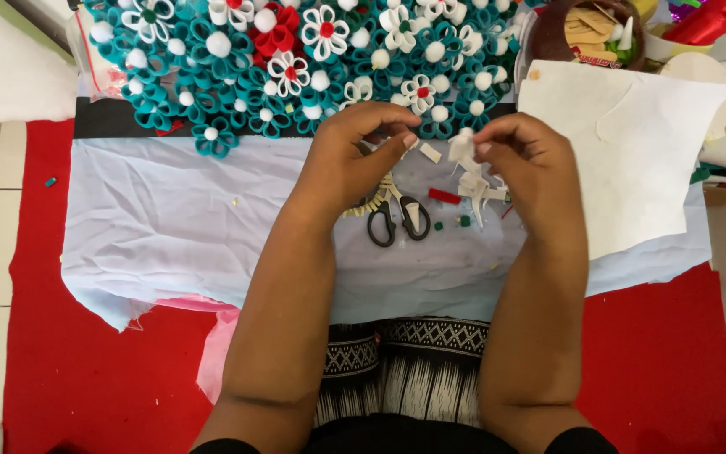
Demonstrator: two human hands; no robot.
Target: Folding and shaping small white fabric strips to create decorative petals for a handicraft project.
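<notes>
Above the scissors [397,220], my right hand [524,164] pinches a small white scrap [462,145] at its fingertips; my left hand [355,155] curls just beside it, fingers pressed together.

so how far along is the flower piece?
Done: a dense bed of teal, white and red flowers. In hand: right hand pinches a small white piece, left hand beside it. Left: loose white petals by the scissors.
</notes>
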